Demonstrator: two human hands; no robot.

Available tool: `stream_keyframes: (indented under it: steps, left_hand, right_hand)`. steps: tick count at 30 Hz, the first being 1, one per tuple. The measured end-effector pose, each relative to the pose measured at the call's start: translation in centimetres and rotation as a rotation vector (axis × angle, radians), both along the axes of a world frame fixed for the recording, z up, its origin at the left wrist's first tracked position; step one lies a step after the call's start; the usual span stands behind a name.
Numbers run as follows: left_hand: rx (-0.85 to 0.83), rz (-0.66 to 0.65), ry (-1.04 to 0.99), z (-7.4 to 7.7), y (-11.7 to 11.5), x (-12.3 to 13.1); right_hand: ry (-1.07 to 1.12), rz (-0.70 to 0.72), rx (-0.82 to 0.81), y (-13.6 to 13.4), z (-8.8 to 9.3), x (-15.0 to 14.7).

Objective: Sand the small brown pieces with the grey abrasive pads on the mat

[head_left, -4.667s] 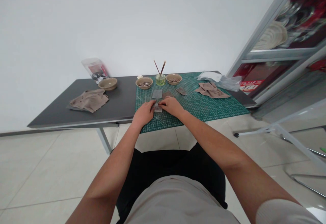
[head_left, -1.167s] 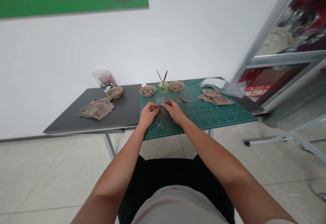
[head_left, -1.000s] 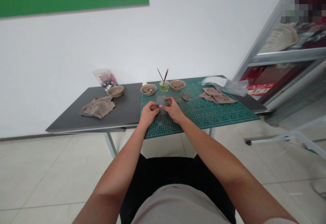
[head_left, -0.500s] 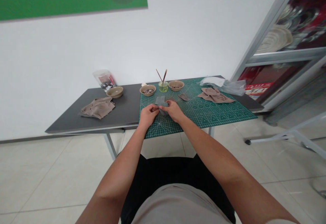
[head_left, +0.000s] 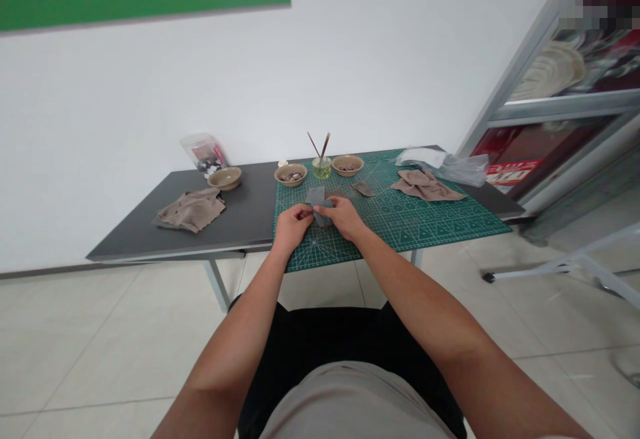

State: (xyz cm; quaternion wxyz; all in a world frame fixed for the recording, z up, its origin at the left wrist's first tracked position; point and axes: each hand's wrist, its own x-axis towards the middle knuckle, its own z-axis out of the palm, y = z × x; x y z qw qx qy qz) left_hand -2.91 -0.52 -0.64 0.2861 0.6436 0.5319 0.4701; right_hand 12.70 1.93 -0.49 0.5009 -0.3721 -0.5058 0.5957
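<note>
Both my hands meet over the green cutting mat (head_left: 390, 229), on a small grey, see-through piece (head_left: 315, 195) that looks like thin sheet or mesh. My left hand (head_left: 294, 224) pinches its left edge with closed fingers. My right hand (head_left: 345, 216) grips the right side, thumb on top and fingers curled behind. Part of the piece is covered by my fingers, and its exact material is too small to tell. A little beyond my right hand lies a small brown-grey patch of cloth (head_left: 363, 189).
Behind my hands stand two bowls with small pieces, the left bowl (head_left: 291, 174) and right bowl (head_left: 348, 165), and a glass jar (head_left: 322, 168) with two sticks. Brown cloth (head_left: 425, 184) and a plastic bag (head_left: 465, 167) lie right; another cloth (head_left: 193, 209), bowl (head_left: 225, 178) and clear container (head_left: 204, 154) left.
The view has shifted slightly. My hands stay at the same spot on the mat, still holding the grey piece, with hardly any visible finger movement.
</note>
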Motion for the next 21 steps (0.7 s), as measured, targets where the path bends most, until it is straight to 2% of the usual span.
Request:
stream_keyframes:
  steps: [4,7,13,21]
  left_hand:
    - [-0.002,0.014,-0.033,-0.14,0.08,0.03]
    - [-0.001,0.057,-0.016,-0.18,0.13,0.08]
    - [0.016,0.063,-0.016,-0.3,0.11,0.05]
    - [0.026,0.047,0.014,-0.15,-0.14,0.23]
  right_hand:
    - [0.059,-0.055,-0.07,0.21,-0.24,-0.01]
    - [0.135,-0.048,-0.067,0.33,-0.36,0.15]
    - [0.213,-0.079,-0.086,0.23,-0.2,0.25]
    - [0.268,0.037,-0.092,-0.1,0.22,0.61]
